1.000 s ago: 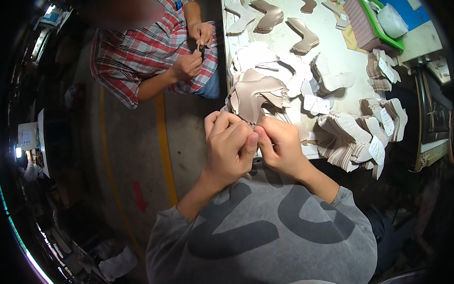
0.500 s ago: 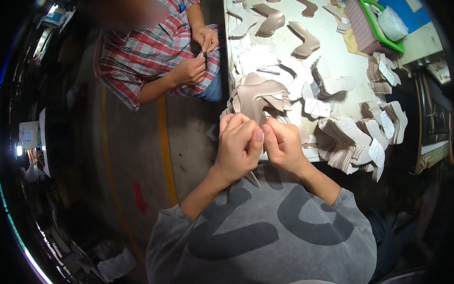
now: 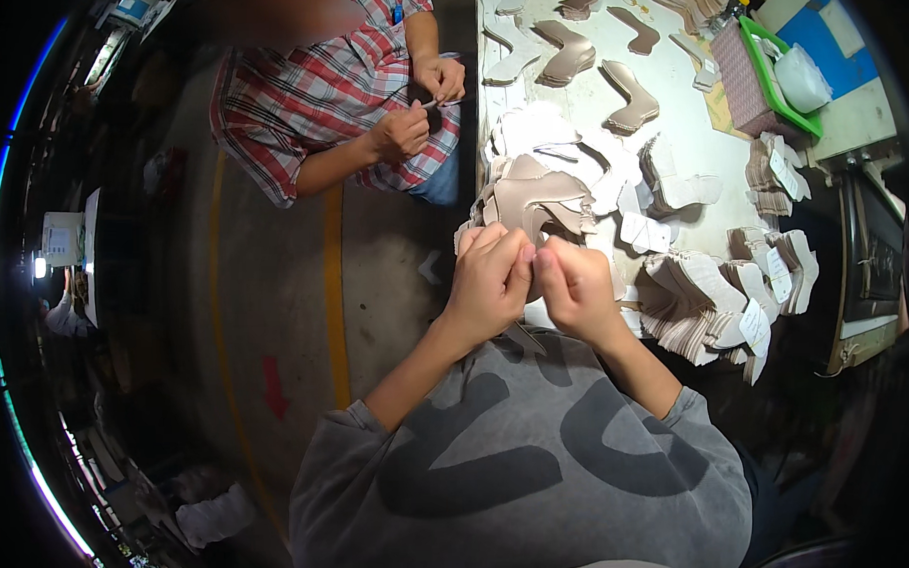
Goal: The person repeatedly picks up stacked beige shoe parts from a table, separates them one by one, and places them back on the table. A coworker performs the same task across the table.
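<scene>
Close together in front of my chest, my left hand (image 3: 490, 283) and my right hand (image 3: 581, 290) are both closed, thumbs and fingers pinched tip to tip. Between them is a thin cut piece (image 3: 528, 339), mostly hidden by my fingers; its narrow end hangs below my left hand. Just beyond my hands, at the near left of the table, lies a loose pile of satiny beige curved pieces (image 3: 533, 189), which look like shoe-upper parts. White curved pieces (image 3: 529, 128) lie behind it.
The white table (image 3: 684, 111) carries bundles of pieces (image 3: 697, 296) with paper tags at its right edge. A green-rimmed basket (image 3: 768, 73) holds a plastic bag. Across the table's left corner sits a co-worker in a plaid shirt (image 3: 308, 99), pinching a small piece.
The view has shifted slightly, so the table appears farther right and lower. My hands stay pinched together, with the thumbs turned a little. The co-worker's hands have drawn slightly apart.
</scene>
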Demonstrator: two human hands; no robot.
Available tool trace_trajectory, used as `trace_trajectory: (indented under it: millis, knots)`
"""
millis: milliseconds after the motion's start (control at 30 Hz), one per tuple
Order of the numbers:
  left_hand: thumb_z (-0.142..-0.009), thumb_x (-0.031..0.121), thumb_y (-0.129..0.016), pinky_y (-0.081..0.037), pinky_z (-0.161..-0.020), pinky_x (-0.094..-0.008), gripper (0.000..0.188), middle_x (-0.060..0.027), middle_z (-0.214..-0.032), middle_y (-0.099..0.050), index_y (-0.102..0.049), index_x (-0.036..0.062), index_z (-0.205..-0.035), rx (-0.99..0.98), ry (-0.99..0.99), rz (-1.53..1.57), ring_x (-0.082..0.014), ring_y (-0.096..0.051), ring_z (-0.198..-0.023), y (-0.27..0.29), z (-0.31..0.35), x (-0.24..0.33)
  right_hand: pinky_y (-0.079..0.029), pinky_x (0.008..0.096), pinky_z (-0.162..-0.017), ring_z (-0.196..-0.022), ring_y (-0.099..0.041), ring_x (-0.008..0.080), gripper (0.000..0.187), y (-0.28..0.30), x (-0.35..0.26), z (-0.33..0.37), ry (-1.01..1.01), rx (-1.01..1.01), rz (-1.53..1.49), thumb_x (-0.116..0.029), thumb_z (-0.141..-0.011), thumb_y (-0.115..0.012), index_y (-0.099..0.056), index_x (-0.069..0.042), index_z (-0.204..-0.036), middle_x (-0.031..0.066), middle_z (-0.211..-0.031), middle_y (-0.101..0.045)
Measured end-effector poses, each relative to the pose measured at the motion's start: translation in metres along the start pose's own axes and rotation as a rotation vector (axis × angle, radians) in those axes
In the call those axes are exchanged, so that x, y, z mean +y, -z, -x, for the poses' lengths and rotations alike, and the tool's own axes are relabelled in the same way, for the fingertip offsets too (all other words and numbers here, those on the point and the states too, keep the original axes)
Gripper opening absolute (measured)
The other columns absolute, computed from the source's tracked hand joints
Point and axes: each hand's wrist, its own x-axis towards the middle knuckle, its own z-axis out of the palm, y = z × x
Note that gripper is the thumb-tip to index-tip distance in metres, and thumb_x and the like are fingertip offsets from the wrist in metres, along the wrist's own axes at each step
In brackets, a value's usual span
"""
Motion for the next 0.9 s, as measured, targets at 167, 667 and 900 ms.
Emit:
trace_trajectory:
  millis: [167,667,900]
  knots:
    - [-0.101,0.013,-0.057,-0.038,-0.075,-0.042,0.023,-0.0114,-0.071,-0.046,-0.051,0.004,-0.08,0.031,-0.008,0.064,-0.0315,-0.049,-0.072,0.005,0.003,0.004,-0.038,0.0369,-0.046,-0.045,-0.051,0.026,0.029,-0.001,0.004,-0.008,-0.092,0.006,0.144,-0.007,-0.101,-0.061,-0.053,-0.003,-0.074,0.0122,-0.056,-0.05]
    - [-0.101,0.012,-0.058,-0.04,-0.075,-0.0422,0.022,-0.0098,-0.072,-0.048,-0.052,0.005,-0.081,0.024,-0.038,0.013,-0.0303,-0.051,-0.07,0.012,-0.007,0.015,-0.04,0.0389,-0.047,-0.047,-0.053,0.0293,0.029,0.009,-0.024,-0.011,0.006,0.002,0.146,-0.01,-0.102,-0.061,-0.053,-0.005,-0.075,0.0117,-0.056,-0.051]
    - [-0.106,0.022,-0.057,-0.043,-0.074,-0.0399,0.025,-0.0095,-0.078,-0.053,-0.054,0.0041,-0.089,0.003,-0.053,0.071,-0.0291,-0.053,-0.071,0.025,-0.01,0.016,-0.041,0.0369,-0.051,-0.051,-0.051,0.0307,0.026,0.018,-0.025,-0.006,0.005,0.007,0.051,-0.012,-0.106,-0.057,-0.053,-0.001,-0.082,0.012,-0.063,-0.049]
